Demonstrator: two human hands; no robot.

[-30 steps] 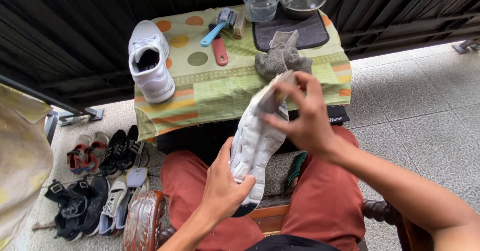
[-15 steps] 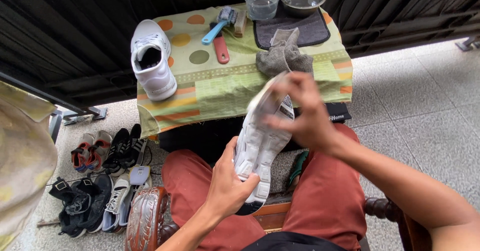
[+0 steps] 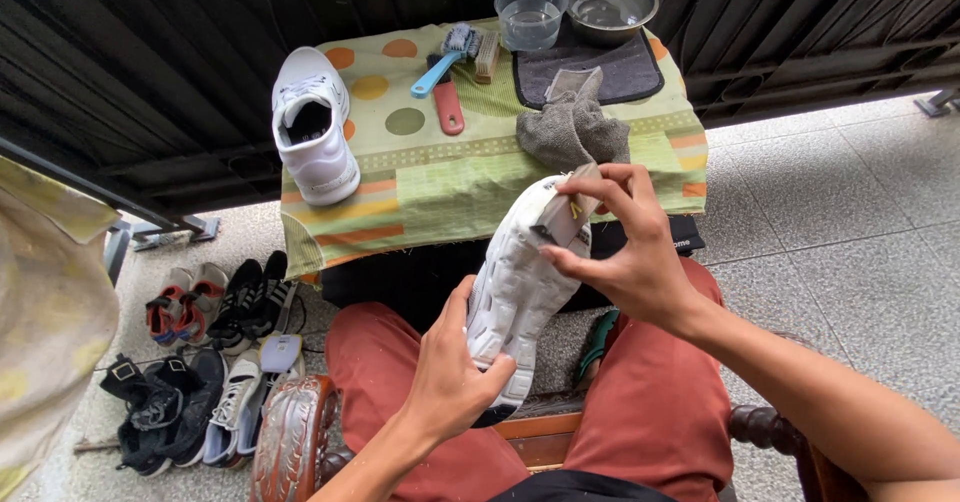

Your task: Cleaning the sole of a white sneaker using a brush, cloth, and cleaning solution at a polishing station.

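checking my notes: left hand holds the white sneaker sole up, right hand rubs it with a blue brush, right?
Not quite. The right hand presses a small pale block, not a blue brush, against the white sneaker; the head view shows it. The left hand does hold the sneaker sole up.

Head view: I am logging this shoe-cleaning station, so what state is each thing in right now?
White shoe: sole up, held.
Left hand: grips its heel end.
Right hand: presses a small pad on the toe end.
Second white shoe: upright on the table.
Grey cloth: crumpled.
Plastic bowl: holds water.
Metal bowl: holds water.
Brushes: lying unused.
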